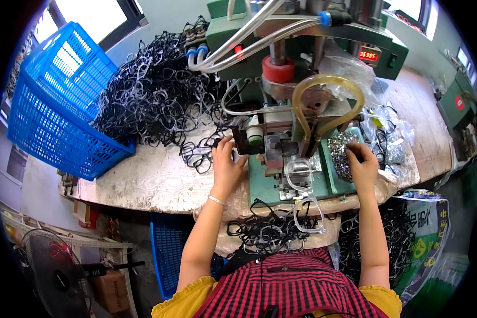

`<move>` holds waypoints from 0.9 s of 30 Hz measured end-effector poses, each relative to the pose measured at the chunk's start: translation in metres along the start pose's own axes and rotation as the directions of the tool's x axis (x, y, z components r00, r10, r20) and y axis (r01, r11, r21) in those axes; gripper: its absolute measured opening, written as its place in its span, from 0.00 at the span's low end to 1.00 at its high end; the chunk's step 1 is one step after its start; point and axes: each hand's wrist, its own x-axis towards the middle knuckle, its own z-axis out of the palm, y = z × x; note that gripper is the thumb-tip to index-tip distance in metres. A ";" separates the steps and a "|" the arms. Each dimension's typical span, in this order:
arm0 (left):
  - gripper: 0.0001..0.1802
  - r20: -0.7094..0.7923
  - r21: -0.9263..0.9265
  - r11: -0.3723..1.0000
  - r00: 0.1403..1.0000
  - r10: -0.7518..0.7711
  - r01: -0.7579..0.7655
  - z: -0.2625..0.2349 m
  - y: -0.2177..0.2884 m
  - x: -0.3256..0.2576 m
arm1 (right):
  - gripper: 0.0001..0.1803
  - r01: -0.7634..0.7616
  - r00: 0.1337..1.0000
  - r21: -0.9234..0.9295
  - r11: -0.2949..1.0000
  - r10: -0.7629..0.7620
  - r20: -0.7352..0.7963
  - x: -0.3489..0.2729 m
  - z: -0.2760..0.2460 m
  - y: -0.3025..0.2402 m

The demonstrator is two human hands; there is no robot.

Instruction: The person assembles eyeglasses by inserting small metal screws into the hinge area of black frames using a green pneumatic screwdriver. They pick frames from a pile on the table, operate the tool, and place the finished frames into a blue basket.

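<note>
my left hand [225, 161] rested half curled by the press [281, 143], touching black frames [199, 153]. my right hand [361, 159] pinched into the metal parts [340, 151]; exact hold i could not tell.

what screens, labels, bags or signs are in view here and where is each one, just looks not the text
Small display: on the green machine's upper right, dark rectangle with red lit digits.
Printed sack: below the table edge at lower right, white woven bag with green and yellow print.
Round sign: on a second green machine at far right, red disc.
Clear plastic bags: on the table right of the machine, crumpled, see-through.
</note>
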 end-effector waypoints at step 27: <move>0.12 -0.139 -0.958 0.277 0.962 -0.236 -0.071 -0.117 0.119 0.016 | 0.09 -0.245 0.970 0.687 0.684 0.174 0.172 -0.010 0.043 -0.074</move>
